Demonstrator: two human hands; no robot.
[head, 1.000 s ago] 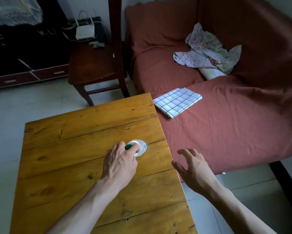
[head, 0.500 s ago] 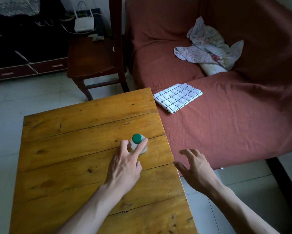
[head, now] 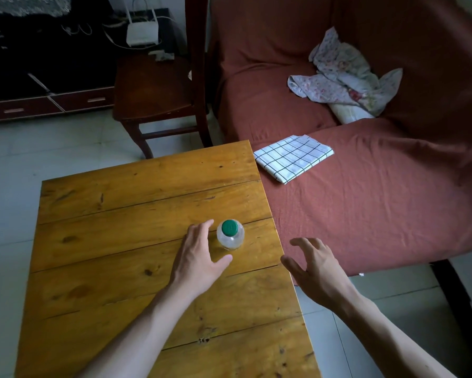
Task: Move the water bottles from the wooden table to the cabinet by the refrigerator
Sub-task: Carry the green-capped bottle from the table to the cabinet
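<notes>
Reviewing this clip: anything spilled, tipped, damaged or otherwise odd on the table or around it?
Nothing spilled or tipped. The water bottle stands upright, capped, on the wooden table, near its sofa-side edge. The left hand is open beside it; the right hand is off the table edge, holding nothing. Only untidy item: crumpled floral cloth on the sofa.

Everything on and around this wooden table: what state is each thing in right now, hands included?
Water bottle: upright on the table, green cap on, not held.
Left hand: open, fingers spread beside the bottle, not gripping it.
Right hand: open, fingers loosely curved, past the table's edge, holding nothing.
Wooden table: carries only the one bottle in view.
Checked cloth: folded, lying on the sofa.
Floral cloth: crumpled on the sofa.
</notes>
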